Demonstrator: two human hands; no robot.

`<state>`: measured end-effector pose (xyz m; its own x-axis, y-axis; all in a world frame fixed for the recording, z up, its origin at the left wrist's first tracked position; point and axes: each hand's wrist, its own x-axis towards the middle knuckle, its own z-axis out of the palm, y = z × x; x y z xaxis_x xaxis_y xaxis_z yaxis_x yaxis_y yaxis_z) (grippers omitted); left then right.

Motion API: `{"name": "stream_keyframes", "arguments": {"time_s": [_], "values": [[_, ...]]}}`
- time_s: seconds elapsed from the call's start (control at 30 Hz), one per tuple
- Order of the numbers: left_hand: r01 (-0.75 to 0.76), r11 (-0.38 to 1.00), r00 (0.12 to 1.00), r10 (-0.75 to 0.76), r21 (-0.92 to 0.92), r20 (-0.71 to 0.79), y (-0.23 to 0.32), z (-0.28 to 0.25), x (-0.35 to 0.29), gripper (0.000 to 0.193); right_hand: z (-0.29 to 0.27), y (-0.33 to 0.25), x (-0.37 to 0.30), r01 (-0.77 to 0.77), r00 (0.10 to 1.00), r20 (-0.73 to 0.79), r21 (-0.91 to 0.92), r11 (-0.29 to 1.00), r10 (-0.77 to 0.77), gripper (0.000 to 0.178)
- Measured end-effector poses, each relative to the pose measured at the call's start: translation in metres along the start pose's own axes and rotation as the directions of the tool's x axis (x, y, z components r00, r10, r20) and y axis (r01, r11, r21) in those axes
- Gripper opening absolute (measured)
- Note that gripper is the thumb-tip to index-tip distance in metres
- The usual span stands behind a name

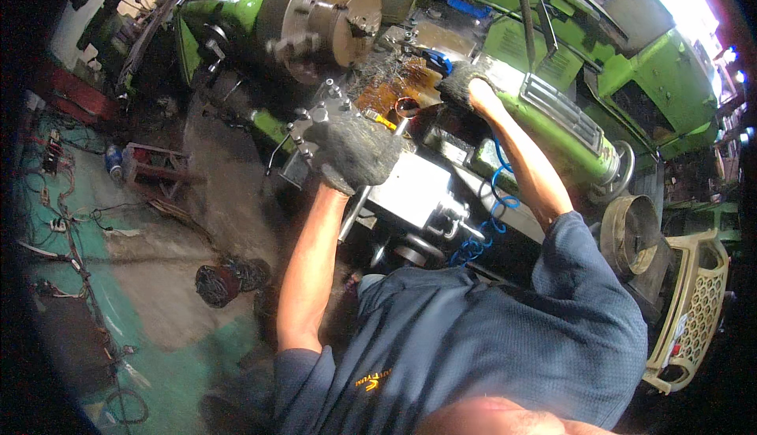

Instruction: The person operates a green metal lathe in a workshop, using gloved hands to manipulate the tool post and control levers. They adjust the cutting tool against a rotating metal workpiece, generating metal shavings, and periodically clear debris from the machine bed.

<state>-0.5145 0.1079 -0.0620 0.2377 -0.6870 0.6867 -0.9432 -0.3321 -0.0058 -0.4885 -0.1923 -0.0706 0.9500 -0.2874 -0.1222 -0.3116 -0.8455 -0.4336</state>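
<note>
Both of my hands wear dark grey work gloves. My left hand [356, 151] is closed over a metal bar [354, 216], whose ends show on either side of the glove. Right beside that hand stands the lathe's tool post [325, 110] with several upright bolts. My right hand [464, 85], farther to the right, grips a blue air gun [436, 61] that points toward the chuck. The glove hides most of its handle. A blue coiled hose [498, 179] hangs below my right forearm. The big round chuck [341, 27] is at the far left of the lathe bed.
Metal shavings and brown fluid lie in the chip tray [412, 80]. A handwheel [624, 169] sticks out at the right end of the green lathe [544, 116]. Cables [72, 246] and a red metal stand [162, 169] are on the left floor. A beige chair [694, 309] stands at right.
</note>
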Motion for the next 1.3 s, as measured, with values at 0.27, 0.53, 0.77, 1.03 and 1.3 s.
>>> {"name": "stream_keyframes", "arguments": {"time_s": [0.27,0.53,0.77,1.03,1.3], "values": [[0.012,1.0,1.0,-0.013,-0.024,-0.027,-0.005,0.001,-0.002,0.027,0.002,-0.003,-0.009,0.03,0.999,-0.014,-0.059,0.998,-0.031,0.039],[0.001,0.995,0.999,-0.006,-0.099,-0.051,0.005,0.0,0.008,0.026,-0.019,0.08,-0.197,-0.203,0.976,-0.063,0.079,0.976,0.208,0.047],[-0.043,0.999,0.999,0.043,0.0,0.004,0.001,0.004,-0.008,0.018,0.109,0.224,-0.397,-0.018,0.468,-0.542,0.784,0.621,0.698,0.052],[0.013,0.999,1.0,-0.014,-0.039,-0.019,0.014,-0.007,0.007,0.005,0.078,0.364,-0.353,0.208,0.366,-0.635,0.768,0.605,0.68,0.036],[0.302,0.897,0.95,-0.312,-0.324,0.02,0.005,0.004,0.003,0.011,0.119,0.626,-0.318,0.28,0.622,-0.18,0.96,-0.002,0.762,0.033]]}}
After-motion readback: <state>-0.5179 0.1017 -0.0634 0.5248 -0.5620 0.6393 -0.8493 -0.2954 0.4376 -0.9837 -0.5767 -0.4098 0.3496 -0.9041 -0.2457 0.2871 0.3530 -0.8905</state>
